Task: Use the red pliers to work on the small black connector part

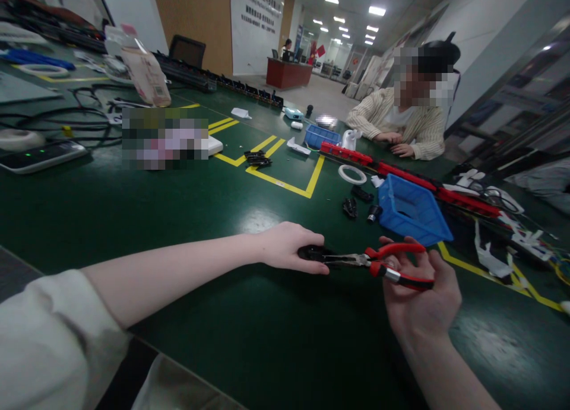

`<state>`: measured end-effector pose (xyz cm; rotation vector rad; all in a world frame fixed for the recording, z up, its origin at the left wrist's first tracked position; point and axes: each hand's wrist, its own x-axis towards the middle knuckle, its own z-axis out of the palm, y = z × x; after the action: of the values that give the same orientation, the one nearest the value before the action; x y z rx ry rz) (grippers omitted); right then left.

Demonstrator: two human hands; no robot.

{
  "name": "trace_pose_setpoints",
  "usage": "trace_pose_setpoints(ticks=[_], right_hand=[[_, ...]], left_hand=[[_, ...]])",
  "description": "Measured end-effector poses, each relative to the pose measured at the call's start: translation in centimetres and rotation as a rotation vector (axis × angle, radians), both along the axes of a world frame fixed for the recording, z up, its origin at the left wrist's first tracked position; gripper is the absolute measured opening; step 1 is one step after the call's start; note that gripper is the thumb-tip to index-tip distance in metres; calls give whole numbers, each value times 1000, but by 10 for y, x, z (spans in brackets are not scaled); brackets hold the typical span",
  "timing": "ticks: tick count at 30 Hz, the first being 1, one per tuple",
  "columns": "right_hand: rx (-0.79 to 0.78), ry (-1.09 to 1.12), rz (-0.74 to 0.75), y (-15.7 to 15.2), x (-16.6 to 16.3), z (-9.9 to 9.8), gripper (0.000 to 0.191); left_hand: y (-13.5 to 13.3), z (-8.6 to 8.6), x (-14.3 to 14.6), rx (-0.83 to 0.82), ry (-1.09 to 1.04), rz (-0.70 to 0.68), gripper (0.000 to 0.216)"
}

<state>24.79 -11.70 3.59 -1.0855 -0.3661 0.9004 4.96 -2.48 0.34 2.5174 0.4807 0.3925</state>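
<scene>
Head view: left hand (289, 247) pinches black part (312, 254); right hand (421, 300) closed around red pliers (394, 267); blue bin (412, 211) beyond.

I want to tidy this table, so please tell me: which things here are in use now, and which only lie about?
In use: pliers in the right hand; black part held by the left hand.
Lying about: blue bin, white ring, red strip, small black pieces.

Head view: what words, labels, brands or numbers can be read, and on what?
Nothing reads clearly.
The wall sign: dark characters, too small.
The pack: print too blurred.
The pliers in the right hand: no brand visible.
The black part in the left hand: no marking visible.
</scene>
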Motion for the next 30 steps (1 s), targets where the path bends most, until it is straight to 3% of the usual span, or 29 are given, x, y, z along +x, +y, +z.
trace_pose_setpoints(ticks=[9,15,19,22,25,30], right_hand=[[-27,-178,260,10,18,-8,65],[23,-439,390,18,48,-14,77],[31,-671,514,16,57,-9,80],[-41,-760,523,14,59,-9,81],[-116,-872,514,13,64,-15,81],[-189,-1255,506,12,78,-33,85]], left_hand=[[-3,8,-5,-205,-194,109,33],[1,3,-6,-288,-269,107,32],[6,2,-11,-229,-211,111,33],[10,4,-16,-135,-109,117,35],[12,5,-18,-38,-21,123,38],[13,2,-13,80,54,86,42]])
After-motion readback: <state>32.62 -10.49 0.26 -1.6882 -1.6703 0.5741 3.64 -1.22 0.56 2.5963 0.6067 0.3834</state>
